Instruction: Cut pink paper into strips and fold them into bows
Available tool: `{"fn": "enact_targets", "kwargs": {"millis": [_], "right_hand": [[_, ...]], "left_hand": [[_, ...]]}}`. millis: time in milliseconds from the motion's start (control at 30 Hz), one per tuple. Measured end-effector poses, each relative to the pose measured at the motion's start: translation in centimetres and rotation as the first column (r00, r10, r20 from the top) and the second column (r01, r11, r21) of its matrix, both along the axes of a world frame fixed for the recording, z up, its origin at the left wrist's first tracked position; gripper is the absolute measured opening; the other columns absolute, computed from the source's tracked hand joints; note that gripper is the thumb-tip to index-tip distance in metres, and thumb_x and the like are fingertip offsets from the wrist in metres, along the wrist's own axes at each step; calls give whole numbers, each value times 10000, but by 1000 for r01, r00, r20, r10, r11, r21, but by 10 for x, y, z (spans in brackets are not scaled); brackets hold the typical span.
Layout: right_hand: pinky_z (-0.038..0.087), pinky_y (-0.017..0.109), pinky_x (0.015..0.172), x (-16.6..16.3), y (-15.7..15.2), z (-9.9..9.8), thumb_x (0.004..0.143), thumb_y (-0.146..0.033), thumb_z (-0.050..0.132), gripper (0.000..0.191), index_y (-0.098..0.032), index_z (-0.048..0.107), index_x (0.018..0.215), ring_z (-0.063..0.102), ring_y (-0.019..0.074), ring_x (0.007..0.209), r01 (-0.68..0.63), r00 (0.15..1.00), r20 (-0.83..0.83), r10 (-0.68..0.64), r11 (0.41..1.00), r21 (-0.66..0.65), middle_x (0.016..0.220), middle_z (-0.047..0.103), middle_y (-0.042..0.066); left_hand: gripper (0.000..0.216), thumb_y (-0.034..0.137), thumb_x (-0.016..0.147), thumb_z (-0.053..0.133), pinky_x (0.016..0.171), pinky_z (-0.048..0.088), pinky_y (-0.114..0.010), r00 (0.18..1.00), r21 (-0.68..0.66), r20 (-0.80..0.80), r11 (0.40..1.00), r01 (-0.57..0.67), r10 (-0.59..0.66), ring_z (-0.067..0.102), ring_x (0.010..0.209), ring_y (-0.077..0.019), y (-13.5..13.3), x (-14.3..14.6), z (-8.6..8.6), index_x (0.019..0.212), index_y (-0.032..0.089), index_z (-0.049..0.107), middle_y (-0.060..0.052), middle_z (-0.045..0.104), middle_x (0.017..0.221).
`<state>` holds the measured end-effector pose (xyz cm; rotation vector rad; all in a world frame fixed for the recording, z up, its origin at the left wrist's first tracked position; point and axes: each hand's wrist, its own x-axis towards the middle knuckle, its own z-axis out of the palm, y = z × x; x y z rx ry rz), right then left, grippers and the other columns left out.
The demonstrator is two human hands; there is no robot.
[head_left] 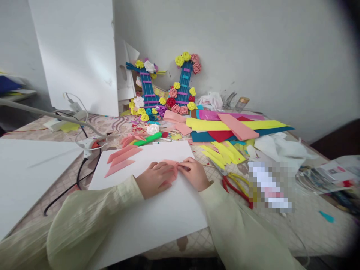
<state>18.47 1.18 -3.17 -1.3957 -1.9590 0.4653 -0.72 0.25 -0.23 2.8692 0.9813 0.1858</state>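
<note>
My left hand [155, 179] and my right hand [194, 174] meet over a white board [157, 217] lying in front of me. Both are closed on a pink foam strip [172, 165], pinching it between the fingertips where the hands touch. Part of the strip is hidden under my fingers. Three cut pink strips [121, 159] lie on the board to the left of my left hand. Pale green sleeves cover both forearms.
A glue gun [90, 143] with a black cord lies left of the board. Coloured foam sheets [233, 127], yellow strips [222, 152] and red-handled scissors [236, 187] lie right. Two blue flower-decorated pieces [182, 88] lean on the wall. Another white board [25, 172] lies at left.
</note>
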Motion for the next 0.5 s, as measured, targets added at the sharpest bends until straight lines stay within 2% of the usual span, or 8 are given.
{"fn": "enact_targets", "kwargs": {"millis": [500], "right_hand": [[425, 231, 615, 0, 0, 4, 765, -288, 541, 177, -230, 676, 864, 552, 125, 671, 4, 999, 47, -3, 1000, -20, 803, 601, 28]], "left_hand": [[423, 324, 805, 417, 871, 294, -406, 1000, -4, 1, 1000, 25, -25, 367, 1119, -248, 1, 3, 3, 1212, 217, 385, -70, 463, 1229]]}}
